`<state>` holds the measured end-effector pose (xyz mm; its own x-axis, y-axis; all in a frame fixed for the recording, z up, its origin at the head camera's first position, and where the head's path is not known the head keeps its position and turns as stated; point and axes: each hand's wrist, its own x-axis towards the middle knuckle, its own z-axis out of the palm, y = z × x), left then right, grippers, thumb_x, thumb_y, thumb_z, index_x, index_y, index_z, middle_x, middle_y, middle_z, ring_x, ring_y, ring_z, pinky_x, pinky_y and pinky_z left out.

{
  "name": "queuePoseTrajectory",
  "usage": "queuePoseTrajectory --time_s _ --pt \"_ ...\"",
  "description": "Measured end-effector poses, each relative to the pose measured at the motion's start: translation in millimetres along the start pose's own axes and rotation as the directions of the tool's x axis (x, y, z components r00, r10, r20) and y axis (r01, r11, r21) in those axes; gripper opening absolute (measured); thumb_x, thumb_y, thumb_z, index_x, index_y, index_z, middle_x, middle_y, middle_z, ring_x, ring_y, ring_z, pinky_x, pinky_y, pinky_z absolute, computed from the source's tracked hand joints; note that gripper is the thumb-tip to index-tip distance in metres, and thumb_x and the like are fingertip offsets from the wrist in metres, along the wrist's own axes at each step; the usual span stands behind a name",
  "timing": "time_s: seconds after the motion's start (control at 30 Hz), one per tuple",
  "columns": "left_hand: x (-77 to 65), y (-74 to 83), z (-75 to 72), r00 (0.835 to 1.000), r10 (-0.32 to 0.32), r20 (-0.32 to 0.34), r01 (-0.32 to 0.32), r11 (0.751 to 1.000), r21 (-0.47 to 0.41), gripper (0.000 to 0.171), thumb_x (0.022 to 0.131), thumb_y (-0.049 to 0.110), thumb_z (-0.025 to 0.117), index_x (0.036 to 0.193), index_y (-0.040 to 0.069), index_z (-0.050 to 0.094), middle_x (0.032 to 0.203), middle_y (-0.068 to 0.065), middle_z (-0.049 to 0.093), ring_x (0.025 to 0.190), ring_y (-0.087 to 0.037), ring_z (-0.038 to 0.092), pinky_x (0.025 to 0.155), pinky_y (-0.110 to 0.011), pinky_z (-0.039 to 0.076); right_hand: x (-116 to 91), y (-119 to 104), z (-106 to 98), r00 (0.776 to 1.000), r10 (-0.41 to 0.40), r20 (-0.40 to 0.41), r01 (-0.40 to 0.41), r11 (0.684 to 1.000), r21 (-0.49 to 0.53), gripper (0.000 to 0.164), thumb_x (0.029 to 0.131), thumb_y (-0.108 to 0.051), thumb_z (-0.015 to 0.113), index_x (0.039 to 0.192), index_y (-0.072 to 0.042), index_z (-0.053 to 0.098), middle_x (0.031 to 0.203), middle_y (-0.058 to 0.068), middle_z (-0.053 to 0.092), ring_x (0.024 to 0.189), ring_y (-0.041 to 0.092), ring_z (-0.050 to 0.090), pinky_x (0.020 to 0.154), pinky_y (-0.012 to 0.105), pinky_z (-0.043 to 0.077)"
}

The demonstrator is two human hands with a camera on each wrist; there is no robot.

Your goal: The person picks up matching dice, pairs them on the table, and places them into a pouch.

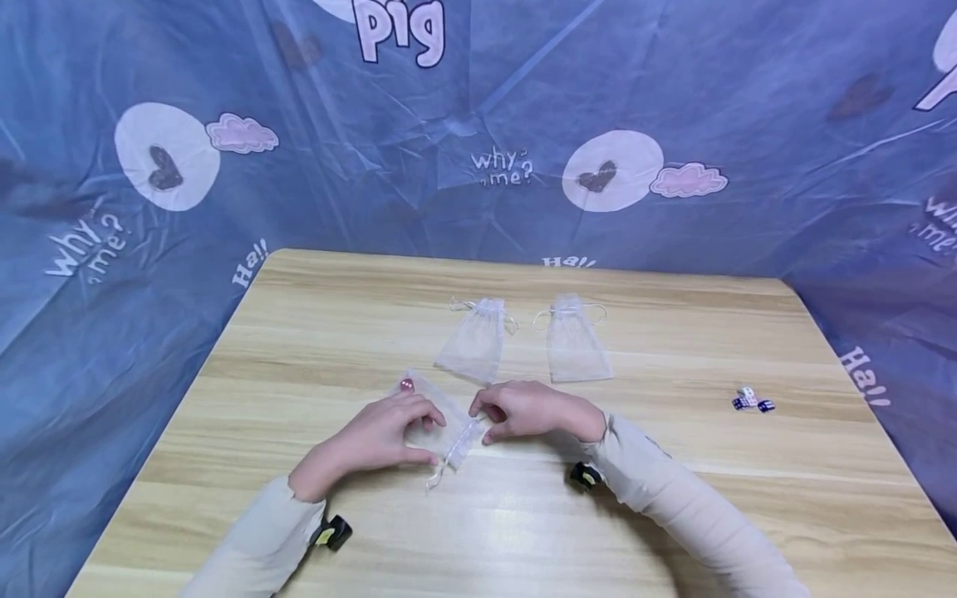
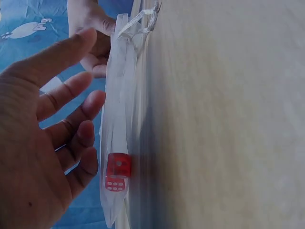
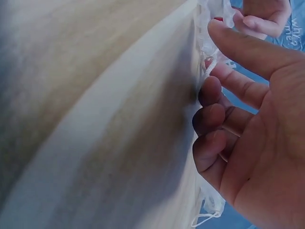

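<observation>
Two pouches [image 1: 473, 342] block the way beyond the right hand [image 1: 529, 407]; table [image 1: 673, 353] runs free between them and the dice [image 1: 748, 399]!

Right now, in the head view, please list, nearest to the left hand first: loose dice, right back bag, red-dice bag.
1. Red-dice bag, at the left hand
2. Right back bag, behind, rightward
3. Loose dice, far right

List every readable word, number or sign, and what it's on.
"pig": blue backdrop, top.
"why me?": backdrop, left and centre; cut off at right edge.
"Ha!!": backdrop, left of, behind and right of the table.
Six pips, no numeral: lower red die in the bag.
Too blurred: upper red die.
Too small: pips on the dice at right.
</observation>
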<state>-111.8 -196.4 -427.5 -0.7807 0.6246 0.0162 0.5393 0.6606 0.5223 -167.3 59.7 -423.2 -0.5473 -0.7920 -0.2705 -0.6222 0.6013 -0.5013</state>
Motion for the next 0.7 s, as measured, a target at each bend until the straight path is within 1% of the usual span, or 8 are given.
queuePoseTrajectory --time_s 0.2,0.33,0.53,0.7 --pt "4.1 0.2 1.2 1.000 0.012 0.012 -0.012 0.999 0.033 0.041 0.072 0.039 0.081 0.106 0.023 0.065 0.089 0.014 0.059 0.090 -0.004 0.054 0.090 -0.034 0.047 3.6 -2.0 1.5 1.000 0.025 0.006 -0.024 0.999 -0.029 0.029 0.083 -0.035 0.073 0.107 -0.021 0.062 0.074 -0.012 0.049 0.066 0.003 0.043 0.061 0.020 0.038" --pt "6.3 2.0 0.9 1.000 0.015 0.022 -0.016 0.999 0.041 0.041 0.072 0.039 0.081 0.106 0.023 0.065 0.087 0.014 0.057 0.090 -0.004 0.052 0.086 -0.032 0.046 6.0 -3.5 2.9 1.000 0.023 0.002 -0.023 0.999 -0.049 0.024 0.084 -0.035 0.072 0.101 -0.022 0.062 0.071 -0.014 0.046 0.064 0.002 0.042 0.058 0.020 0.037" --pt "6.4 2.9 0.9 1.000 0.019 0.023 -0.020 0.999 0.041 0.040 0.072 0.036 0.082 0.105 0.023 0.065 0.087 0.014 0.057 0.089 -0.004 0.052 0.083 -0.030 0.045 6.6 -4.3 4.5 1.000 -0.011 -0.009 0.010 0.999 -0.050 0.017 0.086 -0.031 0.071 0.096 -0.021 0.062 0.068 -0.013 0.045 0.062 0.001 0.041 0.057 0.019 0.036" --pt "5.2 2.1 2.0 1.000 0.021 0.023 -0.021 0.999 0.040 0.039 0.072 0.034 0.082 0.105 0.023 0.065 0.087 0.014 0.057 0.089 -0.004 0.052 0.084 -0.031 0.046 7.1 -3.9 6.3 0.998 -0.051 -0.020 0.051 0.998 -0.028 0.008 0.089 -0.026 0.067 0.091 -0.021 0.062 0.068 -0.013 0.045 0.062 0.001 0.041 0.057 0.018 0.036"
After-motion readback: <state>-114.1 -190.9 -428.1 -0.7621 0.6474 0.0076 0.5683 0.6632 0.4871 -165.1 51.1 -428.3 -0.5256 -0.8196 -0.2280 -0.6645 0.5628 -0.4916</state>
